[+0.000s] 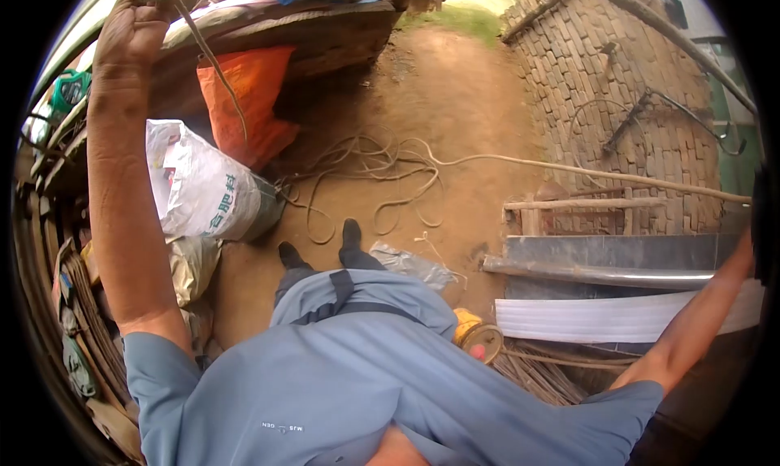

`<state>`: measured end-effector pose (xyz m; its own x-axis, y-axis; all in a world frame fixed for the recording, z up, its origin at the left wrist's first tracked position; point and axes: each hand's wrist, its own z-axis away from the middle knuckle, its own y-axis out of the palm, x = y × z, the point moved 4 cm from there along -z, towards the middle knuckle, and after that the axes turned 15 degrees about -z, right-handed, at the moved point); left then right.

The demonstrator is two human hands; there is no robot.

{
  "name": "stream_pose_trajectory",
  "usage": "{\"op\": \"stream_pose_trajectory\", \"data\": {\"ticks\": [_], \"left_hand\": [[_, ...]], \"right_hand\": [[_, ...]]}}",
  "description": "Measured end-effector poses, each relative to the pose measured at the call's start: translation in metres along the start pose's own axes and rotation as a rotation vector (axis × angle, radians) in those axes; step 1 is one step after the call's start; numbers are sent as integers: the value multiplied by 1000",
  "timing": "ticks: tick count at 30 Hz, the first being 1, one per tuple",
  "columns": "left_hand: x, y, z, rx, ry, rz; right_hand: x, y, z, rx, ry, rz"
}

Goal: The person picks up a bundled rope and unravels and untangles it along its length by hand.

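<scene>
My left hand (pixel 134 27) is raised at the upper left, its fingers wrapped round a tan rope (pixel 203 47). From there a length of rope hangs down in front of an orange sack (pixel 248 100). My right arm (pixel 691 324) stretches out to the right edge, where the hand is lost in the dark border. Another run of rope (pixel 585 171) goes across to that same edge, close to where the arm ends. Loose loops of rope (pixel 374 169) lie on the dirt ground ahead of my feet.
A white printed sack (pixel 207 182) stands at the left beside the orange one. Stacked wood (pixel 89 303) lines the left side. On the right are a brick surface (pixel 601 84), a metal pipe (pixel 601 274) and a white ribbed panel (pixel 585 320). A yellow container (pixel 467 324) sits near my waist.
</scene>
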<state>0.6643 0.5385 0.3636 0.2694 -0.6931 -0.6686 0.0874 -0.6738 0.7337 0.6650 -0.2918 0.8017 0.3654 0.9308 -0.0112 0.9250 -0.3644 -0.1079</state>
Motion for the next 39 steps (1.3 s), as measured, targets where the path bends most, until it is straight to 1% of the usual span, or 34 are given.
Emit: {"op": "stream_pose_trajectory", "data": {"ticks": [2, 3, 4, 6, 7, 9, 10, 11, 12, 15, 16, 17, 19, 20, 21, 22, 23, 24, 25, 26, 28, 30, 31, 32, 33, 34, 35, 36, 37, 38, 39], "left_hand": [[-18, -11, 2, 46, -25, 52], [-29, -25, -2, 173, -49, 125], [-37, -28, 0, 165, -45, 118], [-62, -23, 1, 186, 39, 24], [-70, -14, 3, 165, 89, 3], [-76, 5, 11, 111, 201, -10], [-81, 5, 10, -47, 294, -85], [-86, 5, 10, -218, 371, -174], [-91, -11, 2, -65, 239, -41], [-94, -67, -11, 146, -142, 276], [-86, -77, -10, 44, -105, 257], [-69, -88, -6, -141, -48, 261], [-41, -107, 3, -422, 5, 305], [-31, -114, 5, -458, -4, 340], [-20, -122, 8, -495, -12, 375], [-15, -121, 10, -437, -30, 150], [-13, -118, 11, -375, -46, -72], [-8, -95, 17, -373, -47, -73], [0, -42, 26, -136, -50, -64], [6, 6, 30, 100, -49, -55], [8, 55, 30, 263, -3, -293], [14, 115, 42, 402, 43, -572], [21, 142, 50, 221, 160, -743], [29, 174, 64, 225, 163, -750], [33, 204, 78, 186, 226, -990], [39, 207, 75, 307, 426, -1133], [44, 210, 73, 406, 663, -1262], [50, 211, 73, 477, 906, -1345], [64, 240, 90, 337, 606, -1188], [62, 246, 91, 351, 444, -1113], [60, 250, 91, 347, 282, -1030]], "right_hand": [[21, -7, 69, 193, -579, -398], [8, 12, 78, 192, -578, -410], [-21, 48, 80, 384, -509, -279], [-45, 88, 106, 581, -439, -149], [-47, 98, 125, 526, -514, -199], [-30, 94, 153, 465, -567, -294], [-31, 98, 161, 471, -565, -291], [-33, 101, 167, 431, -537, -272], [-37, 103, 169, 389, -507, -255], [-64, 118, 172, 484, -408, -217], [-72, 122, 175, 535, -356, -186], [-77, 123, 181, 538, -352, -192], [-88, 128, 207, 527, -358, -100], [-104, 140, 220, 529, -357, -102], [-130, 162, 238, 672, -334, -128], [-148, 178, 263, 816, -310, -154], [-147, 186, 296, 883, -222, -166], [-158, 209, 342, 1035, -150, -217], [-168, 230, 388, 1182, -65, -260], [-156, 226, 430, 1335, 22, -272], [-103, 198, 512, 1676, 152, -318], [-31, 164, 570, 1874, 195, -441], [-4, 162, 606, 1859, 105, -536], [43, 143, 616, 1794, 28, -673], [93, 121, 624, 1723, -56, -802], [149, 93, 624, 1732, 31, -945], [197, 69, 623, 1641, 45, -1093], [244, 49, 621, 1685, 111, -1177], [286, 15, 598, 1726, 203, -1278], [319, -5, 585, 1716, 231, -1345], [346, -12, 586, 1615, 223, -1366]]}}
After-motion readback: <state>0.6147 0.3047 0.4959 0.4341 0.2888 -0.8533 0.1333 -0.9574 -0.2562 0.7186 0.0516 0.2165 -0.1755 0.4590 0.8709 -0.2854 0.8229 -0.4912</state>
